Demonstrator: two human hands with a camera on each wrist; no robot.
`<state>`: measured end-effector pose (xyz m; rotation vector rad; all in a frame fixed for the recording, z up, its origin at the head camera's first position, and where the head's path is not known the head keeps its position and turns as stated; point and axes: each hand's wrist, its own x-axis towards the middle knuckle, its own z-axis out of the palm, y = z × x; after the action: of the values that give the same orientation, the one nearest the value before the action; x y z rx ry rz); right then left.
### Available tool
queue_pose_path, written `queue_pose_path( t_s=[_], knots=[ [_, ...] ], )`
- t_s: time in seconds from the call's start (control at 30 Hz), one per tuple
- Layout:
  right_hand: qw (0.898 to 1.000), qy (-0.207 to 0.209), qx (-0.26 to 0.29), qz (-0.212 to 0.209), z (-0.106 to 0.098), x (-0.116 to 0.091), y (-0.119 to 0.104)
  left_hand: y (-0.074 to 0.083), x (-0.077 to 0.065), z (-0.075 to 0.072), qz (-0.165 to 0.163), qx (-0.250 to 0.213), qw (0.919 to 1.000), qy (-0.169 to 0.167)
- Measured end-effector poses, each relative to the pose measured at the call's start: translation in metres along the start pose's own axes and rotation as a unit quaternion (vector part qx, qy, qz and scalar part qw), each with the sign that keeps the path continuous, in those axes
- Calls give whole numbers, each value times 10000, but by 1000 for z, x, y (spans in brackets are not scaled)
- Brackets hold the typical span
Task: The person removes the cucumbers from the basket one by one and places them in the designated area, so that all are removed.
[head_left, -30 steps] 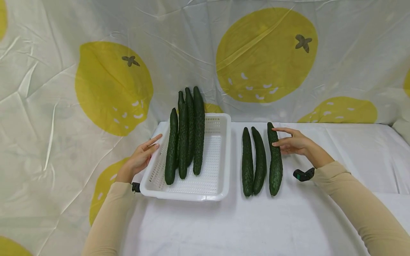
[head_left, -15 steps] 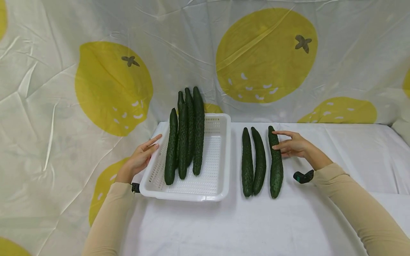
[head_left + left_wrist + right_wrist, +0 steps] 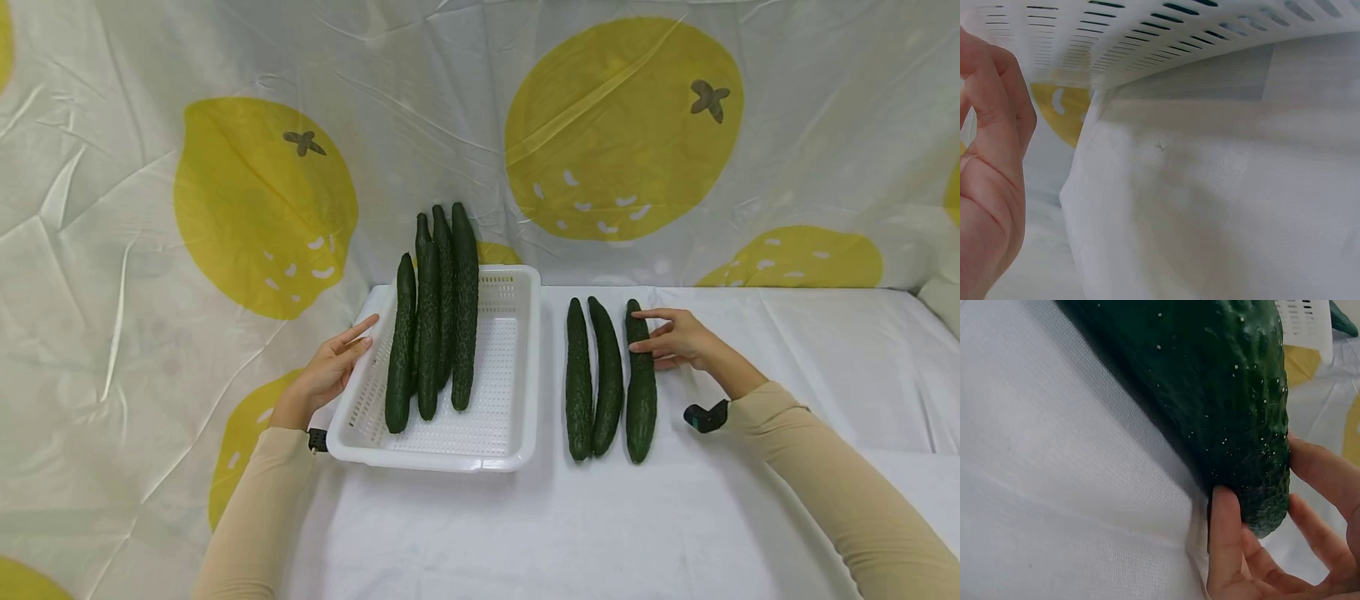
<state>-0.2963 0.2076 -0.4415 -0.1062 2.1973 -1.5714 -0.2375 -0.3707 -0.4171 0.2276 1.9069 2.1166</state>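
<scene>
My right hand (image 3: 678,340) grips the far end of a dark green cucumber (image 3: 641,408), the rightmost of three lying side by side on the white cloth. In the right wrist view, fingertips (image 3: 1225,503) press on both sides of that cucumber's tapered end. Just left of it, a curved cucumber (image 3: 609,392) and a straighter cucumber (image 3: 578,392) lie close together. Fingers extended, my left hand (image 3: 326,375) touches the left rim of a white plastic basket (image 3: 525,375). Several cucumbers (image 3: 429,333) lean lengthwise in the basket's left half, their far ends sticking up beyond the back rim.
White cloth (image 3: 600,525) covers the table. Behind it hangs a pale curtain (image 3: 435,108) printed with big yellow lemons, which also runs down the left side. Black camera mounts sit at both wrists, the right mount (image 3: 705,417) close over the cloth.
The right hand has drawn the rightmost cucumber slightly toward the body, then a little left toward the other two. The left hand and basket stay in place.
</scene>
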Motion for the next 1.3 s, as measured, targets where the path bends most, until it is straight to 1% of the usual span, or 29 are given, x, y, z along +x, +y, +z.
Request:
queue_pose_path(
  t_s=[0.2,0.43,0.63,0.7,0.83,0.97,1.03,1.17,1.3],
  knots=[
    [9998,17,-162,-63,1,-1,-2,-1,0,0,6,12,10000,16],
    [9982,13,-586,-91,-1,-3,-7,-2,0,0,36,108,9999,30],
    [9962,174,-847,-58,-7,-7,-23,-1,-1,0,21,56,10000,34],
    [9950,259,-950,-139,-8,-8,-29,-1,-1,-1,29,35,10000,11],
    [9936,394,-981,-387,-5,-7,-44,-1,0,0,52,5,10000,-28],
    [9937,471,-763,-668,1,-3,-63,0,0,0,23,51,10000,2],
    [9942,477,-546,-790,6,-1,-74,0,0,1,15,43,10000,7],
    [9947,452,35,-922,18,5,-97,0,-1,1,0,6,10000,21],
    [9920,313,707,-994,34,13,-118,1,-1,1,-14,25,10000,43]
  ],
)
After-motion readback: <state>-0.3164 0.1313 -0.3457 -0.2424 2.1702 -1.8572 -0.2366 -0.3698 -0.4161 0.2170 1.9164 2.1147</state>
